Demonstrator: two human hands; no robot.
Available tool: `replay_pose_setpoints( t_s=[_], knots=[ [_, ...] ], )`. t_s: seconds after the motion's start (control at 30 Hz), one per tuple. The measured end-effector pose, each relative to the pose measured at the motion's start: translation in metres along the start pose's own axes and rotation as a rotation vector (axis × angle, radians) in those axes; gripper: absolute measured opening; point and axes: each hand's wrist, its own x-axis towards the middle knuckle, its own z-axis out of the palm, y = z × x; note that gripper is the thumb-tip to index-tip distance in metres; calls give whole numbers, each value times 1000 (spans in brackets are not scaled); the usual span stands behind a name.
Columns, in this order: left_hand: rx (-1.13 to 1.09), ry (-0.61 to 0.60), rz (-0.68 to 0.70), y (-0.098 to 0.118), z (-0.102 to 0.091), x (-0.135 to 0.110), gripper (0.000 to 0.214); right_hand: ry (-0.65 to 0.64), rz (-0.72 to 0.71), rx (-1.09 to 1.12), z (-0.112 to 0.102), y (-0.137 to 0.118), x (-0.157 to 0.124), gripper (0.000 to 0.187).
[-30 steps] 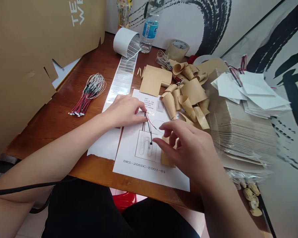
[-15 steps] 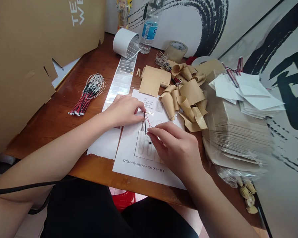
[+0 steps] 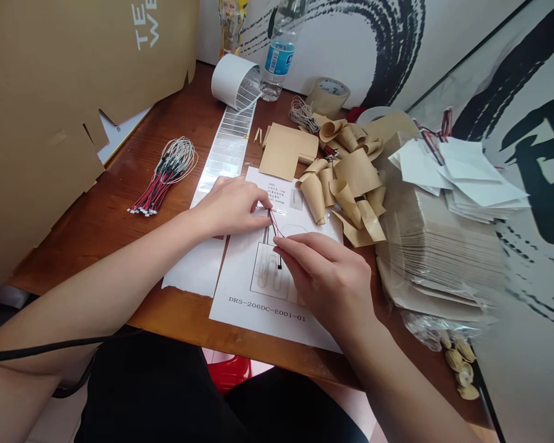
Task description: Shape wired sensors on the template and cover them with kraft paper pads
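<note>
My left hand point(image 3: 237, 206) rests over the printed sheet point(image 3: 240, 307), its thumb and fingers pinched at the upper end of a thin red and black wire lead point(image 3: 273, 223). From the right, my right hand point(image 3: 327, 271) pinches the same lead lower down, thumb against forefinger. A thin loop of wire curves out above my right fingers. The sheet carries a line drawing of a square with rounded slots and the text "DRS-206DC-E001-01". Just beyond my left hand a strip of clear labels point(image 3: 226, 147) runs back to its white roll point(image 3: 228, 80).
To the left lies a bundle of wire leads point(image 3: 166, 175) with white connectors. Curled brown paper pieces point(image 3: 355, 175) and a brown card stack point(image 3: 281, 151) sit behind the sheet. A plastic-wrapped card stack point(image 3: 443, 252) stands right; a water bottle point(image 3: 277, 61) and tape roll point(image 3: 327, 95) stand behind.
The black wire between my hands now slants down toward my right fingers, where it hung straighter before. Both hands stay in nearly the same place.
</note>
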Motion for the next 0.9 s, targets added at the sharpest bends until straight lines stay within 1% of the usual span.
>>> replay_pose_setpoints(
  t_s=[0.17, 0.4, 0.5, 0.6, 0.7, 0.9],
  knots=[
    [7, 8, -2, 1, 0, -1, 37, -45, 19, 0, 0, -1, 1, 20],
    [10, -1, 0, 0, 1, 0, 37, 5, -5, 29, 3, -1, 0, 15],
    [12, 14, 8, -1, 1, 0, 34, 13, 3, 16, 3, -1, -1, 15],
    [14, 6, -1, 0, 0, -1, 33, 15, 38, -4, 3, -3, -1, 18],
    [18, -6, -11, 1, -1, -1, 33, -19, 78, 7, 7, -7, -3, 20],
    [11, -26, -15, 0, -1, 1, 37, -111, 97, 51, 17, -9, -8, 23]
  ],
)
